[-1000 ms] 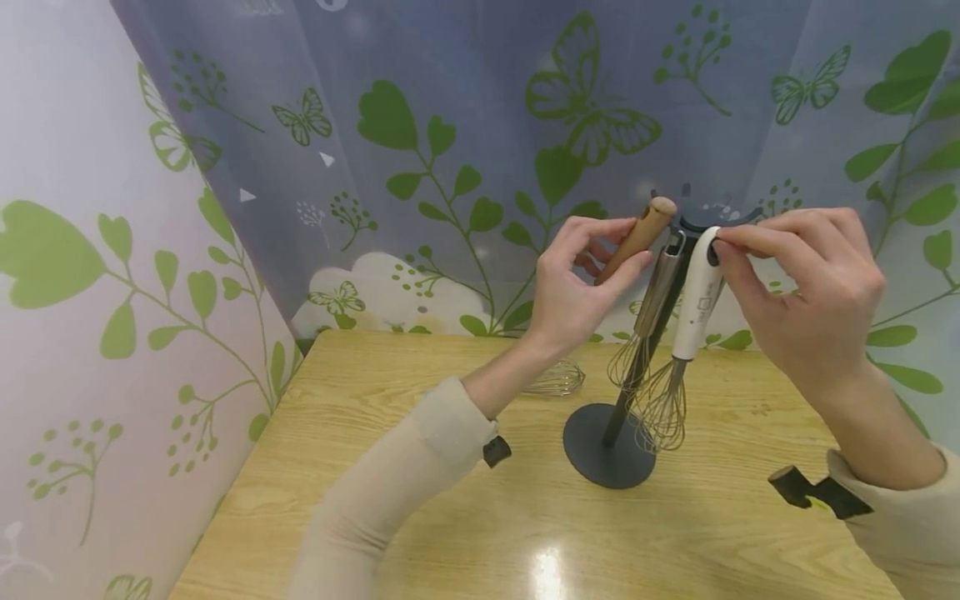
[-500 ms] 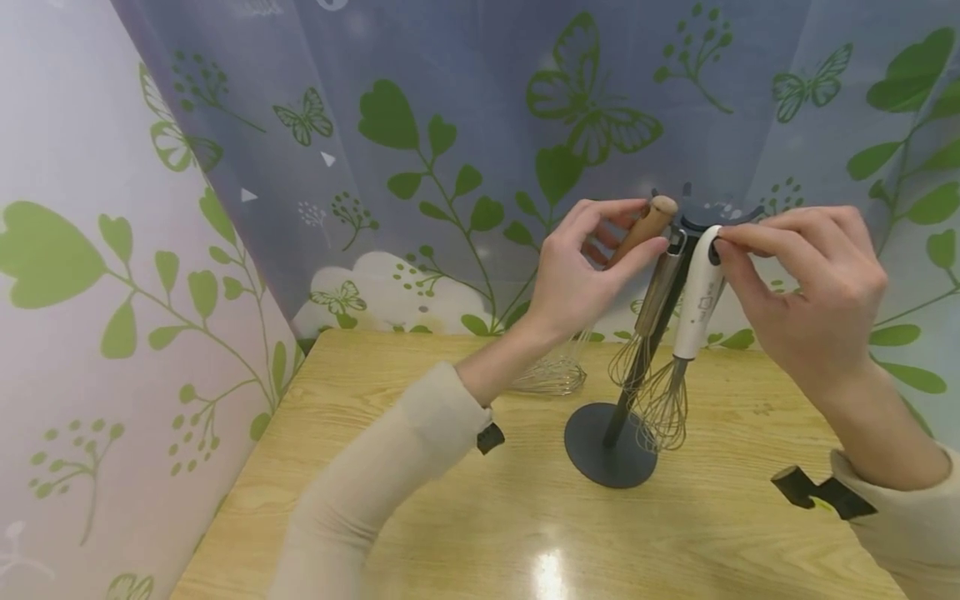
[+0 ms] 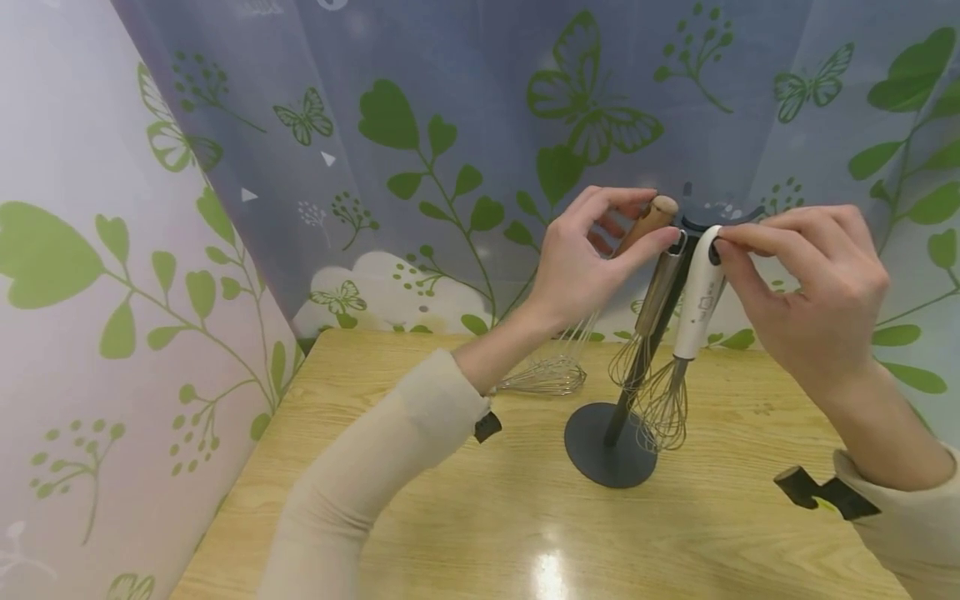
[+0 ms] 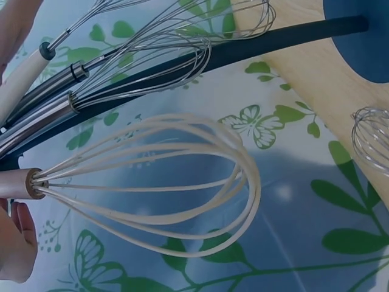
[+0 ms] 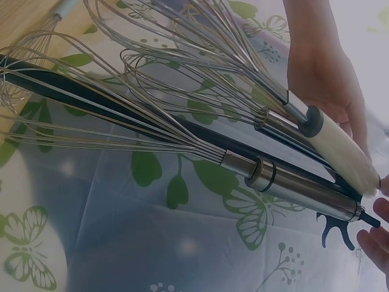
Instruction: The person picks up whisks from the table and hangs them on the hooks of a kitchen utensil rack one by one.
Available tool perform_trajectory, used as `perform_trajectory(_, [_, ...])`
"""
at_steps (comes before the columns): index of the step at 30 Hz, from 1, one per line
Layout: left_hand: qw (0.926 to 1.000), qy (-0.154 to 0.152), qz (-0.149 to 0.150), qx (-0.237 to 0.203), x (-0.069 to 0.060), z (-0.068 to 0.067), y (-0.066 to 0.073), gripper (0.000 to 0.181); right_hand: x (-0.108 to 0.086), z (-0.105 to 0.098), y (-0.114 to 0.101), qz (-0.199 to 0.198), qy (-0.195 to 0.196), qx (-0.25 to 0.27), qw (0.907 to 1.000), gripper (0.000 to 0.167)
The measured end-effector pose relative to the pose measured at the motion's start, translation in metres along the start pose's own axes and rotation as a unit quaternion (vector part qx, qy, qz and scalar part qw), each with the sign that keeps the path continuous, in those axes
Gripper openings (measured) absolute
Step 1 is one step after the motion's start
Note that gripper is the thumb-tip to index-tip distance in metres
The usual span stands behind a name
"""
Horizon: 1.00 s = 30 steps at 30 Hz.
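Note:
My left hand (image 3: 577, 250) holds a whisk by its wooden handle (image 3: 652, 218), fingers curled behind it and thumb in front, at the top of a dark whisk stand (image 3: 611, 446). Its cream loops (image 4: 249, 194) fill the middle of the left wrist view. With thumb and forefinger my right hand (image 3: 817, 292) pinches the top of a whisk with a white handle (image 3: 699, 300), which hangs at the stand's front. Between them hangs a steel-handled whisk (image 3: 654, 304). In the right wrist view another steel-handled whisk (image 5: 304, 191) hangs nearest the dark hooks (image 5: 335, 231).
A wire whisk (image 3: 551, 377) lies on the wooden table (image 3: 420, 517), left of the stand's round base. Behind the table hangs a curtain (image 3: 465, 100) printed with leaves and butterflies. A pale patterned cloth (image 3: 67, 333) covers the left side.
My left hand has moved up and slightly right, its grip shifting toward the top of the wooden handle. The right hand stays at the white handle's top.

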<state>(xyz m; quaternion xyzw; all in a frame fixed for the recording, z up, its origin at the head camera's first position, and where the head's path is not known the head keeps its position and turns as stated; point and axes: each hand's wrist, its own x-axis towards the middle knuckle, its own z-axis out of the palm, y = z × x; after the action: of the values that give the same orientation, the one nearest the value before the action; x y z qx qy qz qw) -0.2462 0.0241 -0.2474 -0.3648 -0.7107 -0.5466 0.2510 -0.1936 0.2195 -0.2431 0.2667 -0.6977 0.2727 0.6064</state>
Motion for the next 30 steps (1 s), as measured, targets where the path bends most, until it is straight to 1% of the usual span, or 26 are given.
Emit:
perform_trajectory(6, [0.9998,-0.02,-0.004,-0.002,0.0034,-0.002,0.0009,0.045,0.0002,-0.0007,0.0002,-0.003,-0.003,0.0,1.0,0.009])
perform_trajectory(8, [0.9998,-0.021,-0.003,-0.002,0.0037,-0.0023,0.0014,0.045,0.0002,-0.0009,0.0001,-0.004,-0.002,-0.001,1.0,0.009])
perform_trajectory(15, [1.0,0.007,0.006,0.003,0.0028,-0.0009,0.0032,0.037,0.0002,-0.0014,0.0002,-0.002,-0.003,-0.002,1.0,0.01])
perform_trajectory(21, [0.9996,0.023,0.006,0.018,0.002,0.0005,0.0024,0.035,0.0003,-0.0014,0.0001,0.0,-0.002,0.001,1.0,0.009])
perform_trajectory(30, [0.9994,0.029,0.003,0.021,0.0012,0.0027,0.0038,0.033,-0.0002,-0.0031,0.0,-0.001,-0.005,-0.001,1.0,0.01])
